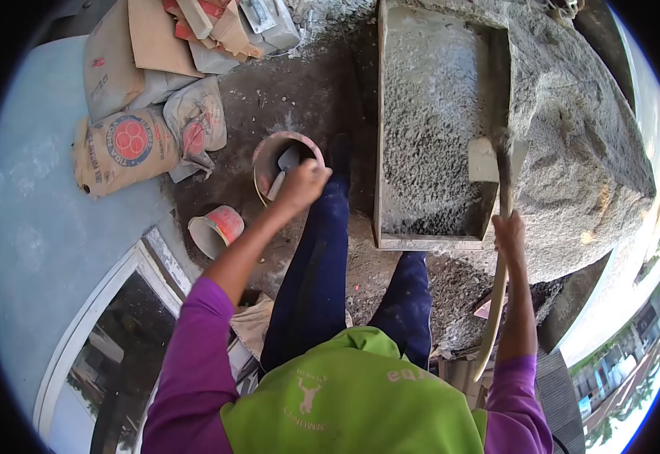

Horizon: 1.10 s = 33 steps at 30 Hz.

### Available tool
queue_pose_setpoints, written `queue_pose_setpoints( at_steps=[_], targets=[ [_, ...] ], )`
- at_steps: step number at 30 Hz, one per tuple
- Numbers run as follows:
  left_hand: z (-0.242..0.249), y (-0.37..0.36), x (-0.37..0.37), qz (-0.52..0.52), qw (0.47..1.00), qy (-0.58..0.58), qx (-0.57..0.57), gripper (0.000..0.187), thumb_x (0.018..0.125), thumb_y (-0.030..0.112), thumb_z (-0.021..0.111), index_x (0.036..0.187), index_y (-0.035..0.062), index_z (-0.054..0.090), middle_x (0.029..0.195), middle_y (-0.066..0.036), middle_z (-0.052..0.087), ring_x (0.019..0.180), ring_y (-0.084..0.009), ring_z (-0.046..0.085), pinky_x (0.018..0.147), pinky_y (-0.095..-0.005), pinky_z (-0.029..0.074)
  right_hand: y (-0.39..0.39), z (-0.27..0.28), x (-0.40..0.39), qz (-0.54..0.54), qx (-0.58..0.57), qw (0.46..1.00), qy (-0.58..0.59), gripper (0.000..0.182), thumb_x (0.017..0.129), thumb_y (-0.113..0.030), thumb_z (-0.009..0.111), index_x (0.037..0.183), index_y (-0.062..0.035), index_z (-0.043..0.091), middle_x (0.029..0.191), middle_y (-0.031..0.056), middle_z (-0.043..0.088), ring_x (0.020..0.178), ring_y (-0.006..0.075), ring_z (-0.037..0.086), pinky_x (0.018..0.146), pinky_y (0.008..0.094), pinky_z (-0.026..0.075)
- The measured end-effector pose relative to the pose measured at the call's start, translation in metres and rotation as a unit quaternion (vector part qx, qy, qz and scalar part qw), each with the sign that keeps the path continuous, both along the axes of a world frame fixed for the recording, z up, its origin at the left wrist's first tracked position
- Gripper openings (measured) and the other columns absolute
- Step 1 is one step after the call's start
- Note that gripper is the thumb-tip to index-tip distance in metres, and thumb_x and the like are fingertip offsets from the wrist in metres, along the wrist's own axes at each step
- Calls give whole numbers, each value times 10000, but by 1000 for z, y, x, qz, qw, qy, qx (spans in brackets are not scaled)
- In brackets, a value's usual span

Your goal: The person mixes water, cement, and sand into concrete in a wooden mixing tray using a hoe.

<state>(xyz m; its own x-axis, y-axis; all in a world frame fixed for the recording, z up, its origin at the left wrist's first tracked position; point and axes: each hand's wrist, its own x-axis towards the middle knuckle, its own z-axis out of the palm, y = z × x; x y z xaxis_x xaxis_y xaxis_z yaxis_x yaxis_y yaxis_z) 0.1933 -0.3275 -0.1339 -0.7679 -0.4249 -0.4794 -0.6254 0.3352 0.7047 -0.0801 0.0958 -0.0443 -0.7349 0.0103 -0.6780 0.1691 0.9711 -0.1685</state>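
My right hand (509,231) is wrapped round the wooden handle (490,325) of a hoe. Its metal blade (484,160) rests at the right side of a wooden mixing box (430,242) that holds wet grey mortar (436,129). My left hand (307,184) is closed at the rim of a bucket (266,155); what its fingers grip is hidden. Inside the bucket a grey trowel-like blade (289,158) shows in part. Both arms are stretched forward, the left over the bucket, the right beside the box.
A large sand heap (580,144) borders the box on the right. Cement bags (129,147) and cardboard (162,41) lie at the upper left. A small red-and-white bucket (216,231) lies tipped near the door frame (91,303). Both my legs are between bucket and box.
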Motion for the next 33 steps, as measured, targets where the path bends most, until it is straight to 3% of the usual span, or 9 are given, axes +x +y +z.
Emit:
queue_pose_setpoints(
  at_steps=[5,7,13,14,15,17,21,25,33],
  targets=[
    [4,-192,257,-42,927,-338,-156,329,945,345,607,971,18,639,977,-329,674,989,-518,646,821,-586,513,16,34,98,92,77,993,10,395,882,-278,620,1103,46,578,876,326,699,819,498,707,756,578,567],
    [15,-221,385,-115,924,-290,-223,257,927,242,597,928,-11,642,926,-303,685,920,-524,660,803,-572,529,27,32,135,108,88,990,17,381,873,-297,625,1051,36,571,883,337,693,845,526,690,772,595,552],
    [117,-159,593,-5,902,-387,-191,361,904,299,635,902,-62,651,822,-279,699,783,-471,699,732,-537,549,44,34,227,81,11,994,68,344,873,-316,636,947,11,558,799,335,668,812,545,664,748,611,536],
    [137,-140,600,62,877,-473,-54,320,906,278,627,912,-42,623,752,-219,696,664,-391,696,645,-506,576,50,30,237,79,13,995,63,381,862,-327,654,973,31,578,852,346,674,848,544,667,767,605,537],
    [135,-118,618,328,804,-494,40,282,918,265,620,939,-15,596,757,-195,692,588,-332,671,594,-512,601,59,25,250,76,15,995,55,421,850,-337,672,998,50,599,904,357,680,885,544,670,786,599,539],
    [169,-74,617,380,782,-481,116,344,957,308,619,1054,-19,579,994,-294,699,824,-438,713,725,-619,608,81,10,272,79,7,995,55,445,841,-345,678,997,66,610,917,358,681,898,534,675,797,592,544],
    [168,-31,633,324,810,-444,203,562,992,388,583,1278,-94,544,1174,-338,662,1011,-472,697,843,-606,598,125,2,330,69,-21,996,43,467,826,-353,686,971,87,626,940,361,683,931,515,683,822,581,549],
    [166,-24,600,338,859,-332,197,549,965,448,614,1201,-45,565,1101,-272,682,950,-410,707,817,-573,603,173,-13,382,58,-3,998,24,510,808,-375,702,982,102,658,978,362,687,964,505,684,857,572,547],
    [161,-50,580,333,876,-288,196,525,946,495,653,1132,10,574,1083,-225,689,933,-365,697,777,-551,598,217,21,467,-27,43,992,-112,429,823,-267,662,969,135,677,755,253,708,648,363,730,575,458,582]
  ],
)
